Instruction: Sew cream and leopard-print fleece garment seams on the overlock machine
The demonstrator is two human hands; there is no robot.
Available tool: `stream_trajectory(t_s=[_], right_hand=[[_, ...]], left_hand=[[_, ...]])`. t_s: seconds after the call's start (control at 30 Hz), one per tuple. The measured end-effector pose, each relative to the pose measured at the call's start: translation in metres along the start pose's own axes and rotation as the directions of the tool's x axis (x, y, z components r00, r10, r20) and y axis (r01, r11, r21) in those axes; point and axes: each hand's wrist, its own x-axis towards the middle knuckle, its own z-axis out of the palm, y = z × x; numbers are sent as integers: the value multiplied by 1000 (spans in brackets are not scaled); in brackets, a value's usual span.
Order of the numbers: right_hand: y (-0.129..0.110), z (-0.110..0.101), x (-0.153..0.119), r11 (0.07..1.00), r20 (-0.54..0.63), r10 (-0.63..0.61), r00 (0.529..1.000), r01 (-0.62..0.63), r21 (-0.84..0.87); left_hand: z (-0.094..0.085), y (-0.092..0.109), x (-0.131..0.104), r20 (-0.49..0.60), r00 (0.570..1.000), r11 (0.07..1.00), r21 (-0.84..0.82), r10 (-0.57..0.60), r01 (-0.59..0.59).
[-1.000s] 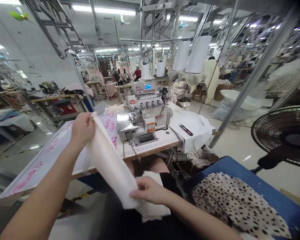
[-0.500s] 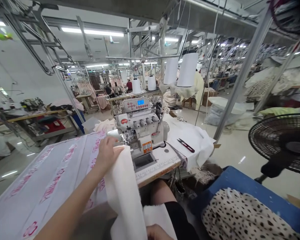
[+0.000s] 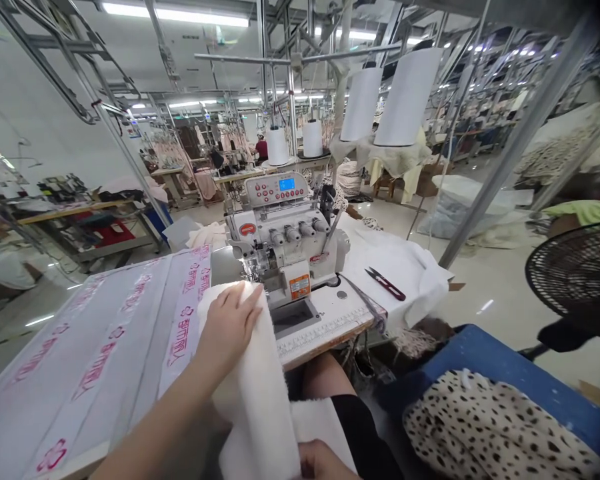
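White fleecy fabric [image 3: 265,373] hangs over the front of the table, its top end close to the needle area of the sewing machine [image 3: 290,233]. My left hand [image 3: 231,325] lies over that top end, palm down, fingers slightly apart and pressing on the cloth. Low in the view, my right hand [image 3: 323,461] grips an edge of the same fabric above my lap, its fingertips partly hidden by the cloth. Thread snips [image 3: 385,284] rest on white cloth [image 3: 415,273] to the right of the machine.
A plastic-covered surface [image 3: 105,347] with pink print extends left. At the lower right, spotted fabric [image 3: 490,427] lies on a blue container [image 3: 530,380]. A black fan [image 3: 575,287] stands beyond it. Thread cones [image 3: 405,100] stand above the machine.
My left hand has shifted slightly right and down, from the side of the fabric onto its top. The fabric's top end now spreads wider by the machine. The camera view has tilted down a little.
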Motion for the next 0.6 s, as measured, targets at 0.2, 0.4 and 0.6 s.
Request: stream_trajectory(t_s=[0.2, 0.4, 0.6], right_hand=[[-8, -14, 11, 980, -27, -163, 986, 159, -119], [-15, -32, -8, 683, -259, -100, 961, -122, -720], [10, -34, -13, 440, -183, 110, 977, -213, -872]], left_hand=[[4, -3, 19, 73, 997, 998, 61, -8, 3], [2, -13, 7, -38, 996, 988, -131, 79, -83], [5, -13, -36, -319, 943, 925, -378, -94, -36]])
